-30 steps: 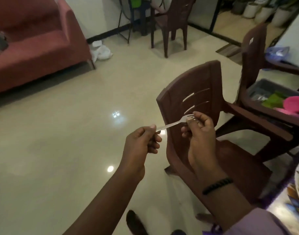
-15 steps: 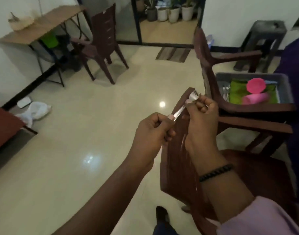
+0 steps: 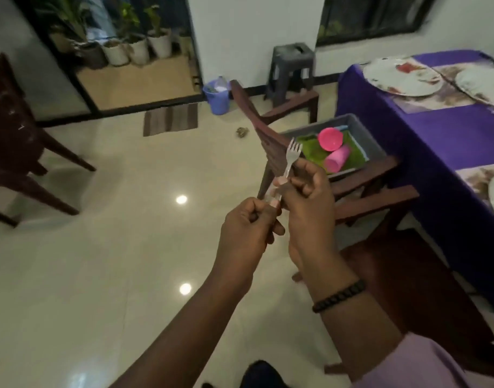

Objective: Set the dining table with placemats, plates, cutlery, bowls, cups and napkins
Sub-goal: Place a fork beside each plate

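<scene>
We are pinching the fork (image 3: 290, 159) by its handle in both the left hand (image 3: 247, 233) and right hand (image 3: 307, 203), tines up, probably for carrying it to the table (image 3: 425, 127).

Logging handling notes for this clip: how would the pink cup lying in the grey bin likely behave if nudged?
The pink cup lies on its side, so it would probably roll, curving because it looks tapered. It looks like thin plastic, likely light. The green cloth under it may damp the roll.

Fork (image 3: 292, 156) handle hidden in hands (image 3: 279, 219)
</scene>
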